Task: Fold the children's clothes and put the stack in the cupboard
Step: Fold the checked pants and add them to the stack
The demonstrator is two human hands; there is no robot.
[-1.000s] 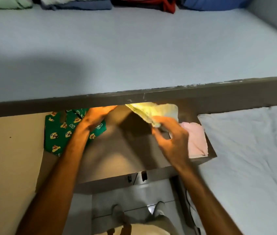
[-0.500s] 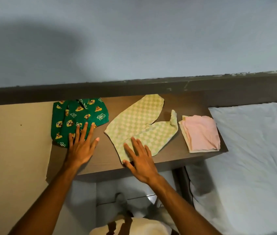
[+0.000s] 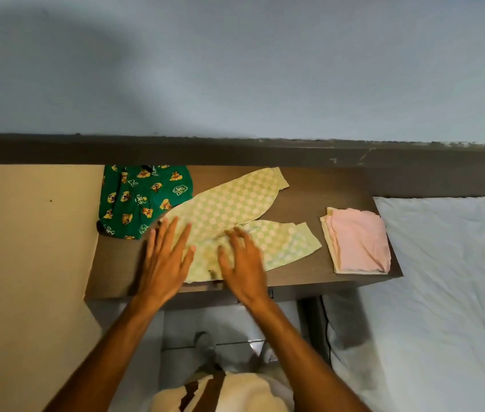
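Observation:
Yellow-green checked children's trousers [image 3: 235, 209] lie spread out on the dark brown table [image 3: 324, 188], legs pointing away to the right. My left hand [image 3: 165, 260] lies flat, fingers spread, on the waist end of the trousers. My right hand [image 3: 242, 263] presses flat on them just to the right, at the crotch. A crumpled green garment with cartoon prints [image 3: 143, 200] lies at the table's left, its edge under the trousers. A folded pink garment on a folded cream one [image 3: 357, 242] sits at the right end.
A white bed [image 3: 449, 278] adjoins the table on the right. A beige panel [image 3: 27, 263] stands on the left. A dark ledge [image 3: 235, 151] runs behind the table, with a pale blue surface [image 3: 235, 69] beyond it. My feet and the floor show below the table's front edge.
The trousers were held up in my hands, then laid flat on the table. My left hand has since moved from the green garment onto the trousers' waist. The view has tilted down.

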